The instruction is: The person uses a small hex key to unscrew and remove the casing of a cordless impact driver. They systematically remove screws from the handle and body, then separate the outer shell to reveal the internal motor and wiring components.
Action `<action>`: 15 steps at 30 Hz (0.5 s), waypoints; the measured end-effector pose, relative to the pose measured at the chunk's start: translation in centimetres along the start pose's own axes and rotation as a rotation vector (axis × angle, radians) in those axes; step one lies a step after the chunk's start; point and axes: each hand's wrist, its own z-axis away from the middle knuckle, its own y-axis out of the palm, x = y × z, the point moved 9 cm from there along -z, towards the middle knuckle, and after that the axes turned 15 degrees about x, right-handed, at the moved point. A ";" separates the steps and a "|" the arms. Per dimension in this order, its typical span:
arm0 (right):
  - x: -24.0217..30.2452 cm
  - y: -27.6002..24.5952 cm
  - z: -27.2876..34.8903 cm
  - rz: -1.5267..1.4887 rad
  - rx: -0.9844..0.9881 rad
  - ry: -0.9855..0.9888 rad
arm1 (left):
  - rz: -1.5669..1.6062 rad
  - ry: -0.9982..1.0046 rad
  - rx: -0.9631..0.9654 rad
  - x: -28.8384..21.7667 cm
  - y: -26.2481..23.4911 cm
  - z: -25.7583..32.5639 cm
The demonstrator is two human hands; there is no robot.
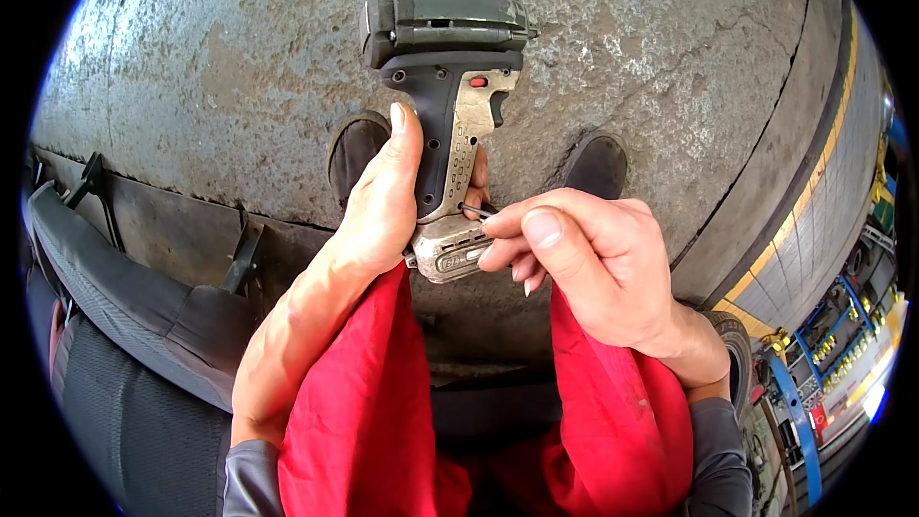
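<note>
My left hand [385, 193] is wrapped round the grip of a cordless impact wrench [438, 124], its thumb along the black back side. The tool stands handle down over my lap, with its dark grey head at the top. A red switch and a black trigger show on the beige side. My right hand [598, 254] pinches a thin dark rod [475, 210], perhaps a hex key. Its tip meets a screw hole low on the handle, just above the beige base. The rod's other end is hidden by my fingers.
Worn concrete floor [651, 57] lies ahead, with my two dark shoes [595, 165] on it. Dark vehicle seats [144, 383] are at the left. A tyre [735, 349] and a blue metal frame [799, 431] stand at the right, near a yellow floor line [814, 196].
</note>
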 end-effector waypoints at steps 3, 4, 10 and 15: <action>1.3 0.1 -0.3 0.224 0.054 -0.111 | 0.020 -0.023 0.003 0.4 -0.1 0.0; 2.0 0.1 -0.5 0.373 0.072 -0.187 | 0.042 -0.029 0.008 0.6 -0.1 -0.1; 2.3 0.2 -0.9 0.466 0.273 -0.340 | 0.018 -0.048 0.051 1.1 0.1 -0.3; -0.9 -0.1 -1.5 -0.140 0.239 -0.122 | 0.035 -0.039 0.043 1.1 0.2 -0.7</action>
